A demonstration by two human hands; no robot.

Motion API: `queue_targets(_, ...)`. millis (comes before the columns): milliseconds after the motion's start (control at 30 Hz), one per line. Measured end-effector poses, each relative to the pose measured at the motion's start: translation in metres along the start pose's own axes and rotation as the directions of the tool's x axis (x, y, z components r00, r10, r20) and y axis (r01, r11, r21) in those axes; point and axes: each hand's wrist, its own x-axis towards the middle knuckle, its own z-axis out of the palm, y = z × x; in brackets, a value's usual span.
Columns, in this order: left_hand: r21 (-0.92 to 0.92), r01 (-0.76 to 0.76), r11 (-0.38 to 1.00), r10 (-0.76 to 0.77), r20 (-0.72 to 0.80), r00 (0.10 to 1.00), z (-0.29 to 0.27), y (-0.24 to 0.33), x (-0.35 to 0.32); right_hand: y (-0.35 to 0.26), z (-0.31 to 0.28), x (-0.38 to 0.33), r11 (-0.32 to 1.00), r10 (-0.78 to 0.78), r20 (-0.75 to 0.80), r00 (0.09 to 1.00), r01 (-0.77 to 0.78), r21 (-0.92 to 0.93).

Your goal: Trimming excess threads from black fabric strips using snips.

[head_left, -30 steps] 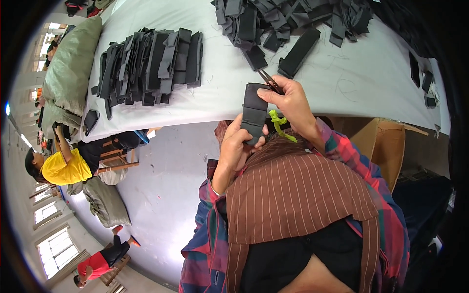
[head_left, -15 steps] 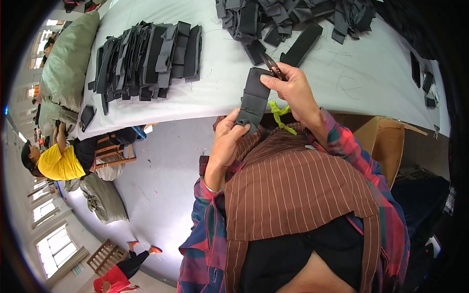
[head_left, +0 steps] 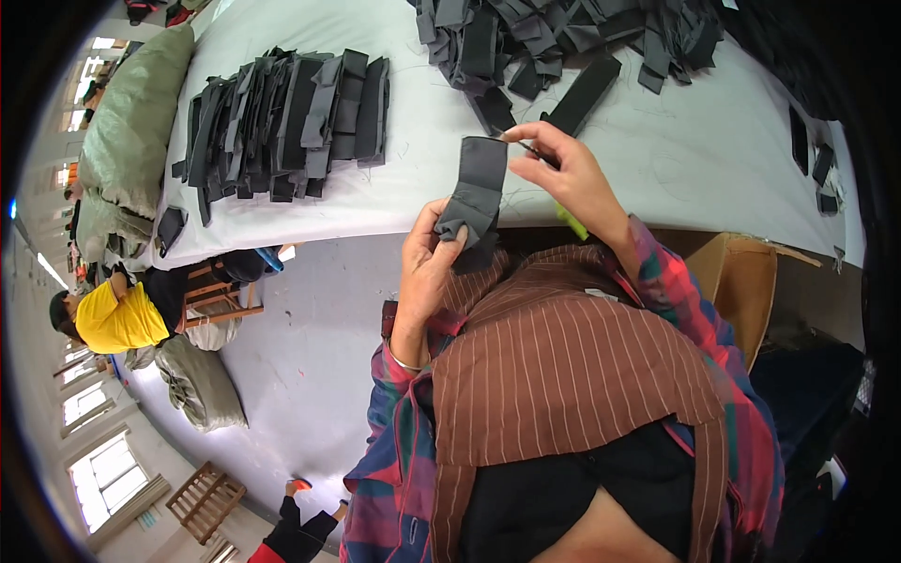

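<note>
My left hand (head_left: 430,258) is closed on a dark grey fabric strip (head_left: 481,178), thumb pressed over its folded lower end. The strip stands up from my fingers, held just past the table's front edge. Beside its upper right corner is my right hand (head_left: 574,178), curled around small dark thread snips (head_left: 540,155). Only part of the snips shows between the fingers, with the tip close to the strip's edge. A yellow-green tie (head_left: 571,222) hangs below that hand.
On the white-covered table (head_left: 404,197) a row of stacked dark strips (head_left: 282,127) lies left, a loose heap (head_left: 554,38) at the back. A cardboard box (head_left: 741,291) stands under the table at right. Sacks (head_left: 136,122) and a person in yellow (head_left: 122,314) are at left.
My right hand has let go of the strip's upper end and moved slightly right, turning the snips. My left hand has shifted a little left with the strip.
</note>
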Motion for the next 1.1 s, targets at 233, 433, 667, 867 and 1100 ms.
queue_targets(233, -0.112, 0.017, 0.994, -0.023, -0.051, 0.998, -0.002, 0.006, 0.003, -0.023, -0.003, -0.022, 0.955, -0.152, 0.106, 0.983, 0.173, -0.241)
queue_targets(433, -0.104, 0.012, 0.994, -0.016, -0.036, 0.999, -0.002, 0.004, 0.000, -0.020, 0.007, -0.021, 0.871, -0.291, 0.111, 0.950, 0.311, -0.380)
queue_targets(667, -0.093, -0.002, 0.996, -0.001, -0.038, 0.999, 0.000, 0.002, -0.002, -0.024, 0.008, -0.022, 0.838, -0.347, 0.108, 0.931, 0.360, -0.411)
queue_targets(867, 0.348, -0.102, 0.932, 0.123, -0.039, 0.992, 0.009, 0.007, -0.004, -0.031, 0.019, -0.022, 0.828, -0.376, 0.025, 0.926, 0.348, -0.440)
queue_targets(1100, 0.706, -0.345, 0.619, 0.401, 0.094, 0.911, 0.015, 0.009, -0.001, -0.029, 0.021, -0.024, 0.764, -0.374, 0.038, 0.927, 0.331, -0.554)
